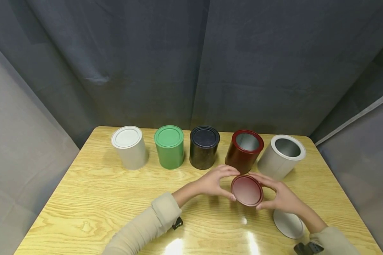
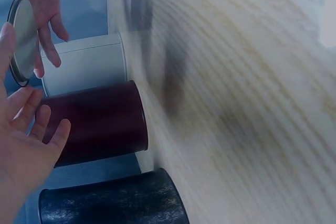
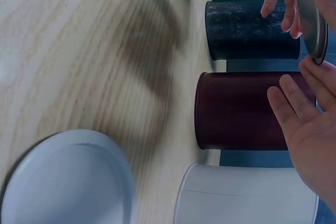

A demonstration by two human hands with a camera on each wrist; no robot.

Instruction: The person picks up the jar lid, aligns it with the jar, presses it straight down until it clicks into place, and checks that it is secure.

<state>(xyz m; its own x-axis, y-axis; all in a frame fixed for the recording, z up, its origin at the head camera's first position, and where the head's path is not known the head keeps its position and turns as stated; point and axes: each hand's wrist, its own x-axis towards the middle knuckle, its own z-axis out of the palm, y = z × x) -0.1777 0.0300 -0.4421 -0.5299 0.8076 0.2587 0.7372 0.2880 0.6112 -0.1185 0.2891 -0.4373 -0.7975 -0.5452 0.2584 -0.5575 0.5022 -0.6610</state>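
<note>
A dark red round lid (image 1: 247, 190) is held up above the table between both hands, its flat face toward the head camera. My left hand (image 1: 214, 182) holds its left edge, thumb low and fingertips near the top. At the opposite edge, my right hand (image 1: 281, 195) grips it with the thumb below and the fingers above. Just behind the lid stands a dark red can (image 1: 241, 159) with its top off, showing a grey inside. In the right wrist view the lid (image 3: 312, 19) appears nearly edge-on, with fingers of both hands around it.
Right of the red can is an uncovered white can (image 1: 272, 165). A white lid (image 1: 288, 225) lies on the table (image 1: 115, 212) near my right forearm. Lidded black (image 1: 203, 156), green (image 1: 170, 154) and white (image 1: 134, 154) cans stand along the back, before a dark curtain (image 1: 191, 63).
</note>
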